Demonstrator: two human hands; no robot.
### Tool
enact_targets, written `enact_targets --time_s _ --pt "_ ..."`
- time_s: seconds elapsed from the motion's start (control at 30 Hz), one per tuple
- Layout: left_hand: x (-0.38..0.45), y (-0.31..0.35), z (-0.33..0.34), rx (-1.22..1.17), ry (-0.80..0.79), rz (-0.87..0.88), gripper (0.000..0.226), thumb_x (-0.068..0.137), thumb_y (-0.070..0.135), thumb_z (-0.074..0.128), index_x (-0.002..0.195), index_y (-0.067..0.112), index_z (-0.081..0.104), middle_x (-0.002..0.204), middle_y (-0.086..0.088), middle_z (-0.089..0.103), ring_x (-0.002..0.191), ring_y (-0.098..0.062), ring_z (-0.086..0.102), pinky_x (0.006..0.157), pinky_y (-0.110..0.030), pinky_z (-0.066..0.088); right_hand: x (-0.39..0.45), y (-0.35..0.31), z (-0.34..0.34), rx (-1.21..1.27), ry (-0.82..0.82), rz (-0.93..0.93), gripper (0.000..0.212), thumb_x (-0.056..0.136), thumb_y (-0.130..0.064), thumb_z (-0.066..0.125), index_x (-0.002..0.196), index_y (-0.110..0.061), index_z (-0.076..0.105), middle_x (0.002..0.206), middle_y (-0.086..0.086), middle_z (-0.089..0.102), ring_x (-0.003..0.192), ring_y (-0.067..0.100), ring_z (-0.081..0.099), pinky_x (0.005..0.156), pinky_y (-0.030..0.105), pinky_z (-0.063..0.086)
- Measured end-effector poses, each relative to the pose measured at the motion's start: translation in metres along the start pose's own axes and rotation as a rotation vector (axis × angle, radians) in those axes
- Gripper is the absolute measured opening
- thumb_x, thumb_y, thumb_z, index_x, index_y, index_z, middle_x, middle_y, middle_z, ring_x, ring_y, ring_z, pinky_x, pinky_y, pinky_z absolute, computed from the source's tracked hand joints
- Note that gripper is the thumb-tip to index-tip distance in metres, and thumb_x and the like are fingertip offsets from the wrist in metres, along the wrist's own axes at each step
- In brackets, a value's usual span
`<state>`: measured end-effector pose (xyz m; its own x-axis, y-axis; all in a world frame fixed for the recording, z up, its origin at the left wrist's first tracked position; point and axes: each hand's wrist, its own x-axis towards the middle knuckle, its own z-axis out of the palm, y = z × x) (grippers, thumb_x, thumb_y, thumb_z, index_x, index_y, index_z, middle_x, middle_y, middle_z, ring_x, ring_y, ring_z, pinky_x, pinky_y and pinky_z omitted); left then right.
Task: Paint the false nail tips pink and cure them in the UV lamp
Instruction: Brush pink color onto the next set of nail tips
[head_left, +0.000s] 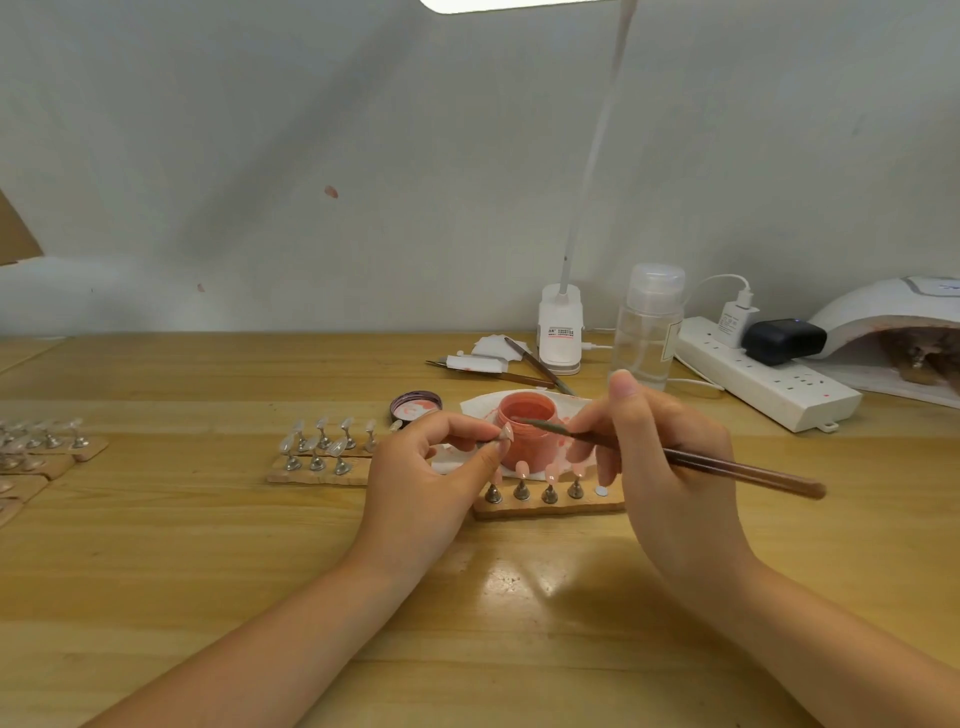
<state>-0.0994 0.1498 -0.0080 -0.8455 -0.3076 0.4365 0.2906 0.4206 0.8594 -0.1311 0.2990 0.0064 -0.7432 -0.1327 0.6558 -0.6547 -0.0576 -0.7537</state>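
Left hand (441, 462) is pinching one nail tip (505, 432) on its small metal stand between thumb and forefinger, holding it up just in front of the pink gel jar (530, 434), while the right hand (660, 452) is gripping the brush (675, 457) like a pen, its bristle end reaching over the jar's mouth. Four painted tips are standing on the wooden holder (550, 506) just below the hands, with one spot sitting empty at its right end; clear tips are waiting on another holder (319, 465) to the left. Judging by its look, the tip is feather-light, thin and springy, and wet gel will be smearing at a touch, so holding by the stand base, never the painted face, seems wise. Far right, the UV lamp (883, 317) is sitting open-mouthed
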Motion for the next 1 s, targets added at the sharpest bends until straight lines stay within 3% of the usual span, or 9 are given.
enact_targets --time_s 0.1,0.23,0.4,0.53,0.7,0.83,1.0 --pt "-0.0001 0.0004 -0.0002 0.002 0.005 0.002 0.021 0.075 0.011 0.072 0.072 0.031 0.065 0.072 0.009 0.067 0.076 0.009 0.056 0.071 0.0 0.035 -0.001 0.0009 0.0001 -0.013 -0.029 0.014 0.037 0.09 -0.031 0.047 0.064 -0.013 0.066 0.055 -0.001 0.063 0.048 0.004 0.055 0.05 0.013 0.041" --pt "-0.0003 0.0003 -0.0005 -0.011 -0.003 -0.005 0.02 0.076 0.013 0.071 0.072 0.031 0.065 0.072 0.01 0.067 0.077 0.008 0.057 0.072 -0.002 0.036 -0.003 -0.001 -0.0006 0.069 0.007 0.015 0.045 0.086 -0.039 0.044 0.056 -0.012 0.064 0.05 0.007 0.06 0.042 0.005 0.053 0.047 0.01 0.039" --pt "0.0002 0.0 0.0001 -0.004 0.002 -0.004 0.021 0.076 0.012 0.071 0.071 0.032 0.065 0.072 0.013 0.067 0.077 0.009 0.056 0.072 -0.002 0.036 -0.0007 -0.0001 0.0009 -0.026 -0.047 0.0 0.036 0.091 -0.028 0.044 0.067 -0.013 0.067 0.056 -0.01 0.063 0.049 0.002 0.056 0.051 0.011 0.04" --pt "-0.0001 -0.0003 -0.0004 -0.006 -0.003 -0.006 0.02 0.076 0.012 0.071 0.072 0.031 0.065 0.071 0.008 0.068 0.076 0.005 0.057 0.072 -0.003 0.037 -0.0039 -0.0013 0.0002 0.065 -0.009 0.019 0.046 0.088 -0.04 0.045 0.058 -0.012 0.065 0.051 0.007 0.062 0.043 0.005 0.055 0.047 0.012 0.041" --pt "-0.0001 0.0001 -0.0001 -0.002 -0.005 -0.005 0.016 0.076 0.013 0.071 0.074 0.028 0.066 0.074 0.009 0.067 0.078 0.005 0.057 0.072 -0.003 0.037 -0.0003 -0.0017 0.0007 -0.018 -0.016 -0.006 0.034 0.09 -0.034 0.047 0.066 -0.019 0.066 0.058 -0.01 0.065 0.05 0.003 0.057 0.049 0.012 0.042" --pt "0.0002 -0.0003 0.0001 -0.008 -0.001 0.006 0.017 0.076 0.013 0.071 0.073 0.029 0.065 0.069 0.011 0.067 0.075 0.008 0.056 0.071 -0.004 0.037 -0.0033 -0.002 -0.0008 0.079 0.01 0.01 0.045 0.085 -0.042 0.042 0.057 -0.015 0.065 0.05 0.007 0.061 0.041 0.006 0.054 0.046 0.011 0.039" --pt "0.0005 -0.0014 0.0002 -0.013 0.007 0.009 0.019 0.075 0.013 0.072 0.072 0.031 0.065 0.069 0.014 0.066 0.074 0.008 0.056 0.07 -0.004 0.037 -0.0007 -0.0005 0.0008 -0.006 -0.017 0.001 0.04 0.086 -0.042 0.039 0.067 -0.018 0.066 0.062 0.0 0.065 0.048 0.006 0.054 0.047 0.014 0.04"
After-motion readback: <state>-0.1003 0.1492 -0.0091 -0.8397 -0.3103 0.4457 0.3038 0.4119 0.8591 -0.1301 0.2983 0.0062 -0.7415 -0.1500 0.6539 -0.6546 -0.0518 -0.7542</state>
